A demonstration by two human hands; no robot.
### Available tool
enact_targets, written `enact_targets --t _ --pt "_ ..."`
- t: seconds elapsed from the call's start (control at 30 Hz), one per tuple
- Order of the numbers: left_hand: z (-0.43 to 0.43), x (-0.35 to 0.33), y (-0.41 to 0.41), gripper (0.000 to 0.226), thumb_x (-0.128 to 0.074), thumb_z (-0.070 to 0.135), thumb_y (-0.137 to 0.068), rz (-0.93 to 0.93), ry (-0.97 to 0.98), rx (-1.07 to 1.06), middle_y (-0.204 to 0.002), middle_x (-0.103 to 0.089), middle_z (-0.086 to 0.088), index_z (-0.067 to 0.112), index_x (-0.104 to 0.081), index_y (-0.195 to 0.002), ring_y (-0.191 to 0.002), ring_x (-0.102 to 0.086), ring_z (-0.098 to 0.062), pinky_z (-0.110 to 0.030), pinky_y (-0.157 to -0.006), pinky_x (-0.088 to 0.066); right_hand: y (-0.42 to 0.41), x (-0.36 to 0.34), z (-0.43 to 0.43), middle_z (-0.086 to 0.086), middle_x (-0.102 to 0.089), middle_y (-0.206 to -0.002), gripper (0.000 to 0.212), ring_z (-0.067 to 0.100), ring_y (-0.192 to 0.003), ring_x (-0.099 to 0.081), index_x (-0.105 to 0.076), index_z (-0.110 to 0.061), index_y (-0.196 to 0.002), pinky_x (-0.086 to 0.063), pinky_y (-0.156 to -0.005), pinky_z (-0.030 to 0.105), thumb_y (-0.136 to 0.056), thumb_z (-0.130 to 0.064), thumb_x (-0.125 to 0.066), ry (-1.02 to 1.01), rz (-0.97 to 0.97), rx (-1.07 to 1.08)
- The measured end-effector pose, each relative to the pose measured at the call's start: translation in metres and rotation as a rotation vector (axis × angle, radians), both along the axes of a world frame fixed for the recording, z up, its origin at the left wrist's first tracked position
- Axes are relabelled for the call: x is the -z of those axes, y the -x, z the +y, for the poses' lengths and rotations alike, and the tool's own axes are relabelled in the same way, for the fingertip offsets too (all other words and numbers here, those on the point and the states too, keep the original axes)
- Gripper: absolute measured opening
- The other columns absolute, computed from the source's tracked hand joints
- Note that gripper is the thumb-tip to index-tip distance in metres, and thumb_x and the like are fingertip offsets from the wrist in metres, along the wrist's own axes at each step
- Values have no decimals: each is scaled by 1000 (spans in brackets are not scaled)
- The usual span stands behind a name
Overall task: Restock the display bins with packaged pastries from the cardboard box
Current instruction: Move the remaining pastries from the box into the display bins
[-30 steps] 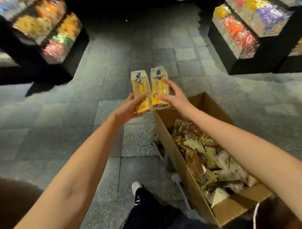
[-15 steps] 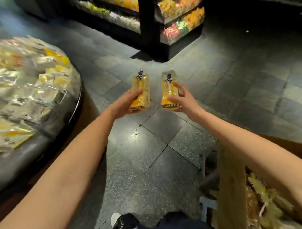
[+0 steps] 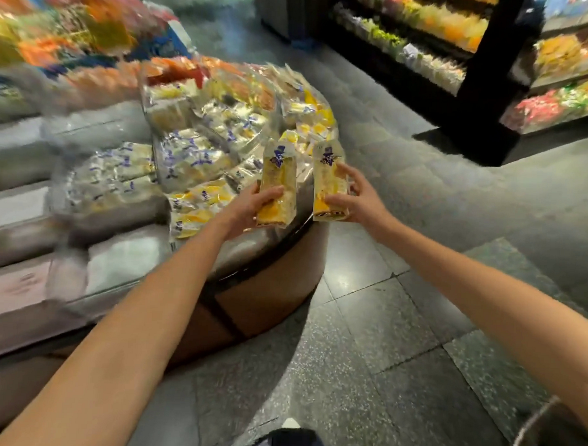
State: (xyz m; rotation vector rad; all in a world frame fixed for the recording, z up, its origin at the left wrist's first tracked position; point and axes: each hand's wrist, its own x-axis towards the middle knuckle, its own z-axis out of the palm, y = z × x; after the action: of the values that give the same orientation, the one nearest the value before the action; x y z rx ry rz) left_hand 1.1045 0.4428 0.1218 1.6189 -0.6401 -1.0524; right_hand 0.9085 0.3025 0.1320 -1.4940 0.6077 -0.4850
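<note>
My left hand (image 3: 250, 208) grips one yellow packaged pastry (image 3: 277, 179) with a purple logo, held upright. My right hand (image 3: 357, 198) grips a second, matching pastry pack (image 3: 327, 177) beside it. Both packs hover over the right edge of a round display stand (image 3: 268, 255), whose clear bins (image 3: 202, 146) hold several similar yellow and white wrapped pastries. The cardboard box is out of view.
The stand's brown curved base (image 3: 270, 298) meets grey tiled floor (image 3: 382, 326). A black shelf unit (image 3: 484, 79) with colourful sweets stands at the back right. Blurred bright packets (image 3: 69, 31) fill the upper left. My shoe (image 3: 290, 423) shows at the bottom.
My view has swung left, away from the cardboard box; the round display stand now lies under my hands. Both hands still hold the same two packs, now slightly apart.
</note>
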Motion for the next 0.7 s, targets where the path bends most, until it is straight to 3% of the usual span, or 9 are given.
enact_targets --t 0.1,0.2,0.3,0.4,0.47,0.53,0.63,0.7 --pt "41 2 -49 41 -68 36 -90 -23 7 -115 -115 -68 -6 22 -51 -125 -98 -68 -22 -41 -81 -58 -63 1 27 -12 -51 -119 64 19 -112 -60 -45 -34 -132 -58 -84 30 -81 -9 -76 35 -23 -75" --pt "82 1 -85 42 -65 33 -92 -55 33 -213 -112 -67 0 26 -46 -130 -92 -68 -16 -34 -69 -58 -116 2 53 -14 -47 -126 66 9 -117 -50 -46 -31 -136 -50 -96 29 -81 -15 -77 98 1 -157" --pt "120 7 -113 43 -62 28 -95 -46 77 -307 -116 -66 0 27 -43 -133 -95 -69 -17 -33 -67 -59 -161 5 80 -11 -44 -133 66 8 -121 -35 -45 -28 -139 -39 -94 23 -83 -16 -76 147 22 -253" --pt "156 12 -135 44 -61 25 -95 -42 82 -380 -116 -64 2 29 -39 -132 -93 -69 -15 -30 -64 -59 -206 9 105 -9 -44 -139 69 8 -125 -36 -44 -27 -142 -39 -104 35 -82 -19 -77 171 38 -362" --pt "178 18 -152 50 -63 26 -94 -49 67 -430 -117 -63 3 31 -37 -136 -93 -68 -14 -29 -64 -58 -236 12 119 -8 -44 -142 70 -1 -120 -46 -44 -27 -142 -45 -102 37 -81 -18 -77 146 29 -425" --pt "197 26 -170 64 -66 28 -92 -51 53 -476 -126 -60 -2 28 -33 -146 -98 -67 -19 -32 -66 -58 -265 15 132 -4 -41 -142 67 -17 -105 -52 -42 -23 -144 -53 -87 25 -85 -8 -72 109 16 -476" --pt "224 35 -199 73 -67 27 -91 -47 40 -552 -133 -57 -8 26 -26 -151 -102 -67 -23 -34 -69 -59 -308 21 149 -4 -35 -141 64 6 -133 -38 -43 -28 -142 -48 -82 22 -87 -7 -69 117 34 -561" --pt "237 38 -221 76 -67 28 -91 -42 31 -593 -134 -56 -8 27 -23 -153 -105 -66 -24 -36 -72 -59 -340 25 158 -1 -35 -147 63 19 -138 -34 -46 -35 -137 -54 -88 32 -86 -10 -72 88 38 -614"
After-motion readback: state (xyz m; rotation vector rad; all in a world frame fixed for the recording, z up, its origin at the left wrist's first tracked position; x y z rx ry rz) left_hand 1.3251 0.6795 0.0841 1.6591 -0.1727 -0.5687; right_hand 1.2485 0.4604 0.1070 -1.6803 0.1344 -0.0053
